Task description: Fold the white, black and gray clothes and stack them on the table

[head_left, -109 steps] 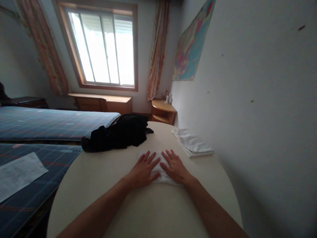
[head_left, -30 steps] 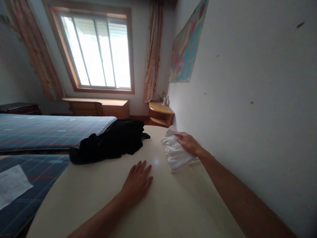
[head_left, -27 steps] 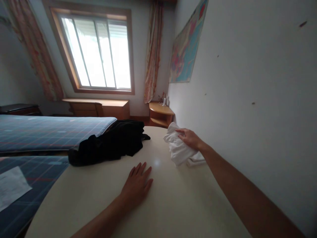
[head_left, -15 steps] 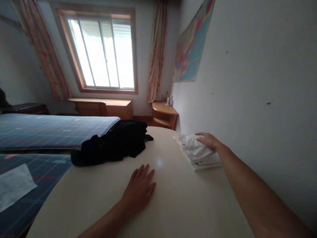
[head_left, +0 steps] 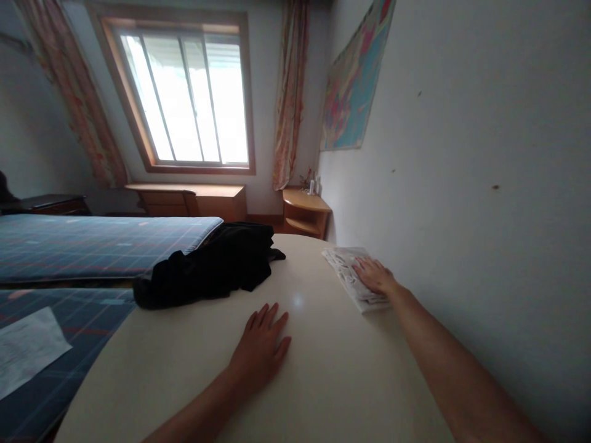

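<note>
My left hand (head_left: 262,343) lies flat on the pale round table (head_left: 332,381), palm down with its fingers spread. Off to the right, my right hand (head_left: 375,275) presses down on a folded white cloth item (head_left: 347,269), which looks like a garment, perhaps in a clear bag. The fingers of that hand are stretched out over its top. A crumpled black garment (head_left: 217,264) rests along the table's far left edge, apart from both hands.
Blue plaid mattresses (head_left: 106,243) stand left of the table, and a white sheet of paper (head_left: 30,351) lies on the nearer one. A white wall (head_left: 462,215) runs close along the right. A wooden corner shelf (head_left: 305,202) and desk (head_left: 221,195) are beyond.
My right hand has come down and slightly left onto the white item, which now looks flatter. My left hand and the black garment have stayed in place.
</note>
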`<state>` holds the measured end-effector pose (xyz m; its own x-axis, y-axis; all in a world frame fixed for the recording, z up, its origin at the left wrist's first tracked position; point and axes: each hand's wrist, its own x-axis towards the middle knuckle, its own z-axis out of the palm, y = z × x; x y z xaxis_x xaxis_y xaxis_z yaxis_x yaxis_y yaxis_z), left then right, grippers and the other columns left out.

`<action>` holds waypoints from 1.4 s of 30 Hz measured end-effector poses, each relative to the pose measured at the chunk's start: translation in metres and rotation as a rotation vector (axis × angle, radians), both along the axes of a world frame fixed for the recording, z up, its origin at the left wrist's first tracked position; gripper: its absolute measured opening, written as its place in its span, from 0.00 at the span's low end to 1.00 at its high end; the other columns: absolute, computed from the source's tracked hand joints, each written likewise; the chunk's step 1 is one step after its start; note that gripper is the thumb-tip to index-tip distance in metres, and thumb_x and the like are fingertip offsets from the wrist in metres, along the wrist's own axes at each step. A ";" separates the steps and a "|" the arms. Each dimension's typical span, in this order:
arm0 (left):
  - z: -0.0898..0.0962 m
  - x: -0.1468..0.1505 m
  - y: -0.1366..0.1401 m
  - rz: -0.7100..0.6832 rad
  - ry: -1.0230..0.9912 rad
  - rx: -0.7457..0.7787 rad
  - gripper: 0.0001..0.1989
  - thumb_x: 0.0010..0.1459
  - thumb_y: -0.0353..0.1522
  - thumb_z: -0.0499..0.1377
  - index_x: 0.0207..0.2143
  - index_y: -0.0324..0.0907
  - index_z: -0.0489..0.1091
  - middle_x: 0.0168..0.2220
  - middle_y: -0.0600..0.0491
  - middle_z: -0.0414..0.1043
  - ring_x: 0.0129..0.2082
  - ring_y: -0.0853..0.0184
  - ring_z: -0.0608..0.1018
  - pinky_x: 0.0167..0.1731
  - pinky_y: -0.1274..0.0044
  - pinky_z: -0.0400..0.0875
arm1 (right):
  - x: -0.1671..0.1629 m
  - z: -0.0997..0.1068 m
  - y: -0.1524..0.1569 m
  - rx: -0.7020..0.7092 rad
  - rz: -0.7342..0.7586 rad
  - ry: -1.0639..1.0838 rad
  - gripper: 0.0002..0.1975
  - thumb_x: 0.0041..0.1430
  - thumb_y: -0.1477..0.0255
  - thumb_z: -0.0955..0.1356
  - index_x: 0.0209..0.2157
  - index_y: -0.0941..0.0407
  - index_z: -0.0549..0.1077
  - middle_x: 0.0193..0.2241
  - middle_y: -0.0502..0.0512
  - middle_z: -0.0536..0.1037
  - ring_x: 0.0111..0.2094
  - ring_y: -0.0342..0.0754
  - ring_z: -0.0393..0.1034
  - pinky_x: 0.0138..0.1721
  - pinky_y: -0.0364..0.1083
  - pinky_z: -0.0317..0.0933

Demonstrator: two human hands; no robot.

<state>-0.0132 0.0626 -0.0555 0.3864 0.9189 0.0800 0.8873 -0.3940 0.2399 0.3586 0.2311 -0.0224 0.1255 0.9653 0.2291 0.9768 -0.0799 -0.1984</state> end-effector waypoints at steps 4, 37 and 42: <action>0.001 -0.001 0.000 0.002 -0.018 0.018 0.27 0.67 0.42 0.48 0.66 0.47 0.57 0.70 0.47 0.49 0.70 0.52 0.51 0.65 0.55 0.49 | -0.017 0.000 -0.013 -0.060 -0.041 -0.096 0.28 0.67 0.55 0.58 0.64 0.51 0.63 0.66 0.61 0.60 0.67 0.63 0.49 0.64 0.68 0.37; -0.006 -0.125 0.072 0.625 -0.361 0.561 0.28 0.59 0.34 0.56 0.61 0.34 0.65 0.64 0.39 0.57 0.63 0.50 0.63 0.63 0.62 0.59 | -0.144 -0.036 -0.134 -0.132 0.231 0.000 0.29 0.70 0.58 0.54 0.65 0.56 0.60 0.68 0.60 0.56 0.69 0.57 0.46 0.66 0.60 0.40; -0.015 -0.133 0.078 0.683 -0.446 0.505 0.26 0.59 0.33 0.55 0.58 0.31 0.67 0.62 0.35 0.59 0.63 0.45 0.63 0.62 0.57 0.59 | -0.144 -0.036 -0.134 -0.129 0.237 -0.008 0.29 0.70 0.59 0.54 0.66 0.57 0.60 0.68 0.61 0.56 0.69 0.56 0.45 0.66 0.59 0.39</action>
<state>-0.1457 0.1404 -0.0703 -0.3821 0.7513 0.5381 0.8315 0.0253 0.5550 0.2147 0.0969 -0.0585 -0.1087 0.9888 0.1021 0.9728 0.1270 -0.1939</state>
